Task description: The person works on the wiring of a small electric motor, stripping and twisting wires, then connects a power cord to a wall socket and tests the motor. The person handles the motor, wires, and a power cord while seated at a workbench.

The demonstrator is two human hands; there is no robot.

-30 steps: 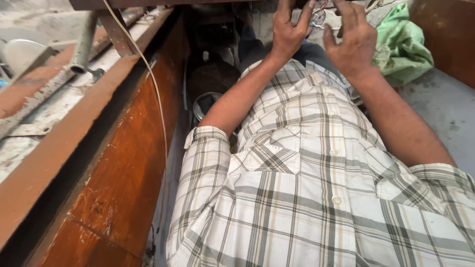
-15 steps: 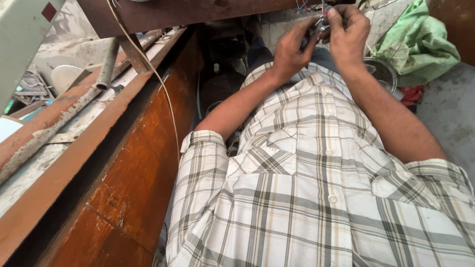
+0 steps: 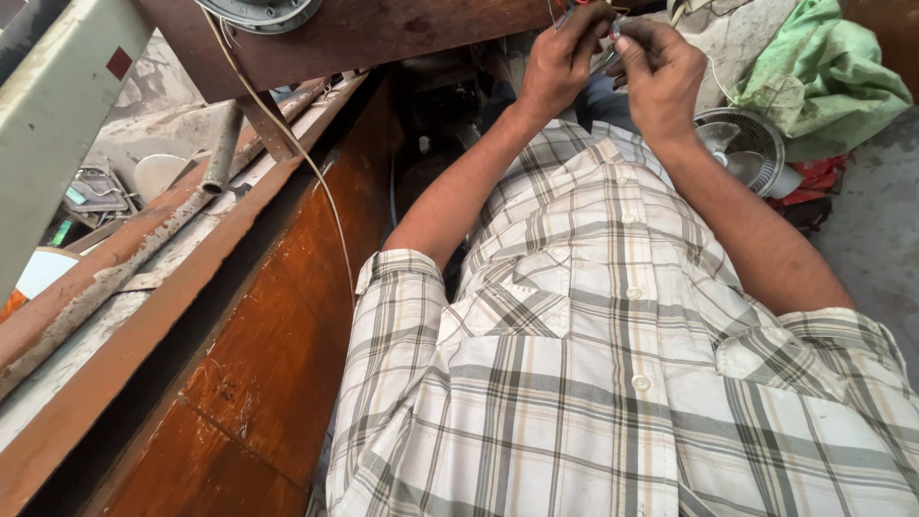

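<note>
Head view: both hands meet near the top edge, above the plaid shirt (image 3: 613, 383). The left hand (image 3: 555, 67) and right hand (image 3: 661, 72) each pinch small thin wires (image 3: 613, 29) between curled fingertips; the wires look fine and pale, with a reddish bit at the left hand's fingertips, too small to tell more. Just right of the right hand's wrist lies a small white fan (image 3: 742, 144), beside a crumpled green cloth (image 3: 823, 81). Along the left runs a brown wooden bench (image 3: 258, 316), a small red square label (image 3: 119, 63) on the grey post at its top left corner.
</note>
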